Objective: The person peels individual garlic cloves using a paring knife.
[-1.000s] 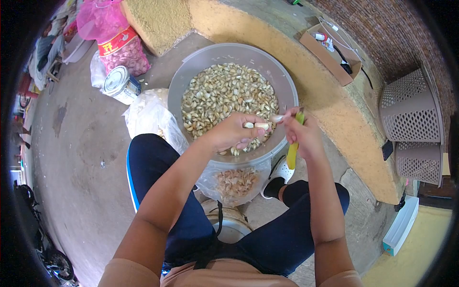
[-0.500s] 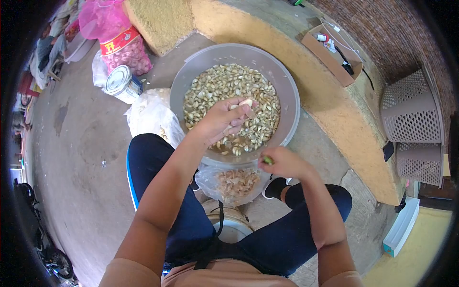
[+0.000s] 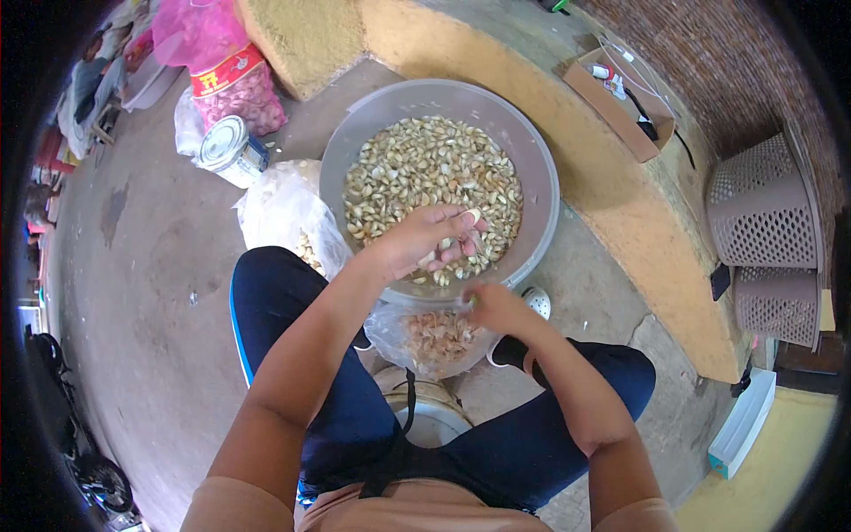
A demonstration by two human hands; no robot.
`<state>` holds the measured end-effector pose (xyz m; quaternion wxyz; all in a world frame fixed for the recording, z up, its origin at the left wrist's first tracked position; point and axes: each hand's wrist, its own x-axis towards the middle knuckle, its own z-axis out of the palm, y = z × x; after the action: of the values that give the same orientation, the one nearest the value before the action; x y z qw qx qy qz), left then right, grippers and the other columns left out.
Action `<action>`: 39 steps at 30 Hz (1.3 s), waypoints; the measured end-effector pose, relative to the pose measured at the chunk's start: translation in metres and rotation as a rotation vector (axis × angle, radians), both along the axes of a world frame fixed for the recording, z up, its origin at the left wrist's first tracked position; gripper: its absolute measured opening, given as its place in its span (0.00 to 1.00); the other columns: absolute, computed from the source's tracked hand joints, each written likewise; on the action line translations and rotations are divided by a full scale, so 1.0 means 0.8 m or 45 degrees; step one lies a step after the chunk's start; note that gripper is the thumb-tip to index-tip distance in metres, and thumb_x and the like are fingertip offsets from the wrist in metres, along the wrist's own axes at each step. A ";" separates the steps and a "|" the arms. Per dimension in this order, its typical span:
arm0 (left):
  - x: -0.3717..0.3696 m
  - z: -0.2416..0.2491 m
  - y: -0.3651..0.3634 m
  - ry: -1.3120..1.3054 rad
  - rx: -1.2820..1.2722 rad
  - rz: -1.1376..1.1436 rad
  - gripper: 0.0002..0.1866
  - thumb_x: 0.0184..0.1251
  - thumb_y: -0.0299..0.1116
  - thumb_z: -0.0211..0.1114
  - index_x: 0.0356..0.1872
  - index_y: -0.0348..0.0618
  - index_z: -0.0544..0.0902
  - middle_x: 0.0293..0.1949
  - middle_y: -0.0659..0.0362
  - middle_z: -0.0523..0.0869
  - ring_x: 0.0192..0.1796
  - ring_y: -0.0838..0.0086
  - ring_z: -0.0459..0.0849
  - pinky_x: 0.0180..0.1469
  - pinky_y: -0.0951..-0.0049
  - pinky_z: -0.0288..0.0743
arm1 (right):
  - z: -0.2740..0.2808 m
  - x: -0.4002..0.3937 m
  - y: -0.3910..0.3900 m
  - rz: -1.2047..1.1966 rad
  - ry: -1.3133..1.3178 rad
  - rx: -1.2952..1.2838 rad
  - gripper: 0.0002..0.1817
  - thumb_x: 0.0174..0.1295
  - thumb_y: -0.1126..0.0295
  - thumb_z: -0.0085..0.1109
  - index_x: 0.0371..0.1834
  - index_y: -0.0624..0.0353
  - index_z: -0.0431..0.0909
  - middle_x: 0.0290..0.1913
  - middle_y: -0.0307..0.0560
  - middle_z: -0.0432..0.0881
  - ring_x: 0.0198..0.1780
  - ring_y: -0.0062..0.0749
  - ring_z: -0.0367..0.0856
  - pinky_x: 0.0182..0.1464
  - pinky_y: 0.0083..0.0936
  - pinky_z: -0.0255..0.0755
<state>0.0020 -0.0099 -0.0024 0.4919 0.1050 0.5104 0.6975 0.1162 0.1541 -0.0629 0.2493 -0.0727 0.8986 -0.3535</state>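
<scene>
several garlic cloves (image 3: pixel 473 215) are held in the curled fingers of the left hand (image 3: pixel 433 238), above the near half of the grey tub (image 3: pixel 539 160). many more cloves (image 3: pixel 425 168) lie inside it. at the tub's near edge, the right hand (image 3: pixel 498 309) is closed narrow on a green thing (image 3: pixel 472 301), mostly hidden, over the bag of peels (image 3: pixel 441 339). a white bag (image 3: pixel 282 208) sits beside the left edge.

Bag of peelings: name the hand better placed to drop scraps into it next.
Right, most likely. The right hand appears beside the bag of peelings, near the tub's near rim, while the left hand is farther off, above the tub, with a garlic clove at its fingertips.
</scene>
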 end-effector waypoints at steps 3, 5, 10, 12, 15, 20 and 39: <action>0.002 0.002 -0.003 -0.062 0.012 0.022 0.20 0.65 0.44 0.51 0.45 0.35 0.72 0.25 0.62 0.74 0.17 0.87 0.64 0.14 0.87 0.57 | 0.064 -0.027 0.009 -0.621 0.090 -0.103 0.12 0.50 0.66 0.55 0.34 0.63 0.73 0.26 0.56 0.76 0.31 0.42 0.76 0.36 0.31 0.68; 0.005 0.003 -0.003 -0.161 0.050 0.020 0.18 0.65 0.44 0.52 0.43 0.36 0.73 0.24 0.62 0.73 0.17 0.87 0.64 0.13 0.87 0.56 | 0.069 -0.030 0.028 -0.744 0.139 -0.314 0.11 0.53 0.66 0.53 0.35 0.62 0.72 0.24 0.49 0.76 0.28 0.33 0.75 0.33 0.27 0.68; 0.009 0.001 -0.004 -0.166 0.111 -0.190 0.14 0.63 0.39 0.55 0.39 0.37 0.73 0.22 0.65 0.69 0.17 0.87 0.63 0.15 0.87 0.55 | 0.100 -0.028 0.035 -0.531 -0.027 -0.653 0.10 0.59 0.66 0.52 0.36 0.62 0.69 0.22 0.39 0.73 0.25 0.20 0.71 0.27 0.20 0.65; 0.010 0.005 -0.006 -0.167 0.150 -0.286 0.13 0.61 0.38 0.57 0.38 0.37 0.74 0.20 0.65 0.68 0.16 0.88 0.62 0.15 0.87 0.54 | 0.123 -0.027 0.028 -0.483 -0.199 -0.684 0.11 0.60 0.64 0.52 0.35 0.61 0.68 0.21 0.38 0.72 0.24 0.21 0.70 0.26 0.19 0.64; 0.012 0.008 -0.009 -0.148 0.186 -0.395 0.12 0.57 0.36 0.62 0.36 0.38 0.75 0.18 0.66 0.68 0.16 0.88 0.62 0.15 0.87 0.52 | 0.143 -0.026 0.027 -0.365 -0.382 -0.731 0.13 0.58 0.61 0.55 0.35 0.61 0.69 0.22 0.37 0.72 0.24 0.20 0.69 0.27 0.19 0.64; 0.010 0.010 -0.008 -0.048 0.174 -0.517 0.17 0.48 0.37 0.70 0.34 0.37 0.76 0.19 0.66 0.73 0.15 0.88 0.66 0.14 0.88 0.54 | 0.136 -0.022 0.022 -0.170 -0.181 -0.749 0.16 0.55 0.57 0.59 0.31 0.58 0.68 0.20 0.30 0.64 0.21 0.13 0.62 0.22 0.14 0.57; 0.005 0.021 -0.003 0.248 0.039 -0.661 0.10 0.50 0.31 0.67 0.31 0.36 0.78 0.16 0.68 0.72 0.14 0.90 0.63 0.15 0.86 0.53 | 0.135 -0.020 0.014 -0.134 -0.075 -0.516 0.18 0.55 0.56 0.57 0.31 0.62 0.75 0.20 0.40 0.72 0.25 0.17 0.66 0.28 0.21 0.63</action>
<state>0.0059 -0.0127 0.0144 0.6011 0.3062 0.5008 0.5423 0.1002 0.1653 0.0453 0.2370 -0.0639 0.8039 -0.5417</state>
